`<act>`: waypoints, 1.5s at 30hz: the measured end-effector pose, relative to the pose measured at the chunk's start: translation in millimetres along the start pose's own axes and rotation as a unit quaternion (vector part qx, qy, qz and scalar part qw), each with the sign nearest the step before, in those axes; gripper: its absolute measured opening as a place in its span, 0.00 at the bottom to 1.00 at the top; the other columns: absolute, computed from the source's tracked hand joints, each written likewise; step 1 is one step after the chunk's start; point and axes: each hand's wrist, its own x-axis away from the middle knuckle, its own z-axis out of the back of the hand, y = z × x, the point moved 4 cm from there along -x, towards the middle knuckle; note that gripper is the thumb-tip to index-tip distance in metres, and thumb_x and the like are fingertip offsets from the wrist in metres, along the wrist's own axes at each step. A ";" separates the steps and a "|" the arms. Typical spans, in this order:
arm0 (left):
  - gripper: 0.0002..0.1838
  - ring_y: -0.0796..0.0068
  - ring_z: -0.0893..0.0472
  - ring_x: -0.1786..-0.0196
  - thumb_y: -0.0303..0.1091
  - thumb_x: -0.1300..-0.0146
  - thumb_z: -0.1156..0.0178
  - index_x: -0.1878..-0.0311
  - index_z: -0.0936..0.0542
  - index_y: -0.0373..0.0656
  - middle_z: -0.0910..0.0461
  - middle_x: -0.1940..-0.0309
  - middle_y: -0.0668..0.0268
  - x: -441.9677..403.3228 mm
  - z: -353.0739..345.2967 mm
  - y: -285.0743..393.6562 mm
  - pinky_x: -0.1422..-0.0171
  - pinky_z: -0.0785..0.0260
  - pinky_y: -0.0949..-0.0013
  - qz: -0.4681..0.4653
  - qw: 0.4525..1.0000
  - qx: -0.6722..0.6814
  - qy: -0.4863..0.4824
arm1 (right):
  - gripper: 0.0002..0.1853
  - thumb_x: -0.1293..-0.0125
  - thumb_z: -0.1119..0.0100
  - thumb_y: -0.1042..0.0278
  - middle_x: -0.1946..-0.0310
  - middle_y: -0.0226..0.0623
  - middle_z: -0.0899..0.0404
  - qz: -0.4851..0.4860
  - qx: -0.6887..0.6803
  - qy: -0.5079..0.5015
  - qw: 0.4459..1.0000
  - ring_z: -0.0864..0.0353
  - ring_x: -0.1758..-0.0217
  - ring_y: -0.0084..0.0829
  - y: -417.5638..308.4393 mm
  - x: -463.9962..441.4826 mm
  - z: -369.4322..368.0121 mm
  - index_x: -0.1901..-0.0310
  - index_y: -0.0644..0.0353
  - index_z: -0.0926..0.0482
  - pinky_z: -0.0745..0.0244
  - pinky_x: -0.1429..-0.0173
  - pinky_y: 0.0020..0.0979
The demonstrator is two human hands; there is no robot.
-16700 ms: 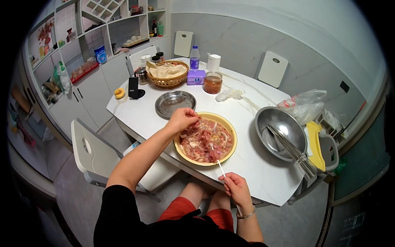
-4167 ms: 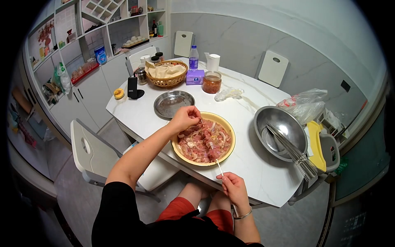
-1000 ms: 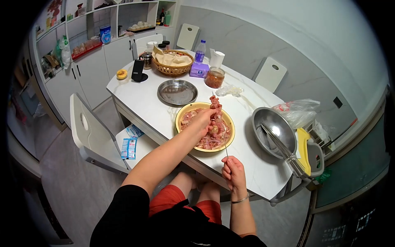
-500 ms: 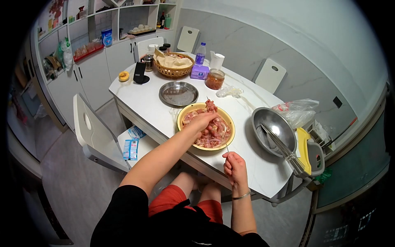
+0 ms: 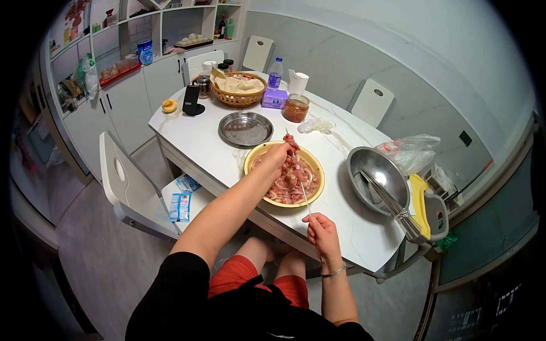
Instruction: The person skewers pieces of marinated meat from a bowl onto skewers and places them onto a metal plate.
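A thin metal skewer [image 5: 305, 196] slants over the yellow-rimmed bowl [image 5: 322, 181], its near end pinched in the fingers of my right hand [image 5: 323, 234]. Pieces of raw meat [image 5: 291, 142] sit near its far tip. My left hand [image 5: 275, 158] is closed around meat at that end, though its fingers are partly hidden. Below both hands, the bowl is filled with raw meat chunks and pale onion-like strips [image 5: 293, 184]. Farther back on the table lies a round metal tray [image 5: 245, 128].
A steel basin [image 5: 368, 165] with a bundle of metal skewers [image 5: 392, 206] stands at the right. Behind the bowl are a jar [image 5: 296, 108], a purple tissue pack [image 5: 274, 99], a wicker basket [image 5: 239, 100] and a phone on a stand [image 5: 193, 101]. A chair [image 5: 128, 179] stands at left.
My left hand has moved from lying over the meat to closing around pieces near the skewer's tip. My right hand has shifted slightly left, and more bare skewer shows.
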 end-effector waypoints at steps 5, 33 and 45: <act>0.09 0.72 0.28 0.71 0.33 0.44 0.52 0.67 0.24 0.41 0.27 0.74 0.65 -4.7 0.6 -15.2 0.67 0.33 0.67 -0.004 1.000 0.030 -0.007 | 0.10 0.33 0.54 0.67 0.87 0.21 0.42 -0.002 -0.011 0.007 1.000 0.49 0.88 0.13 3.3 -1.6 -2.0 0.66 0.63 0.27 0.54 0.85 0.15; 0.09 0.79 0.23 0.65 0.24 0.45 0.45 0.59 0.25 0.36 0.23 0.68 0.68 -6.6 20.7 21.5 0.59 0.29 0.76 -0.027 0.985 -0.020 -0.170 | 0.09 0.33 0.56 0.69 0.86 0.24 0.41 0.005 -0.147 -0.032 0.989 0.48 0.88 0.13 10.5 7.5 12.8 0.64 0.66 0.27 0.52 0.85 0.14; 0.10 0.77 0.22 0.65 0.25 0.45 0.43 0.58 0.24 0.38 0.22 0.68 0.66 -9.7 19.9 15.4 0.54 0.29 0.73 -0.005 0.982 -0.039 -0.187 | 0.09 0.33 0.56 0.69 0.86 0.23 0.41 0.011 -0.141 -0.024 0.990 0.48 0.88 0.13 12.0 4.8 11.6 0.64 0.66 0.27 0.52 0.84 0.14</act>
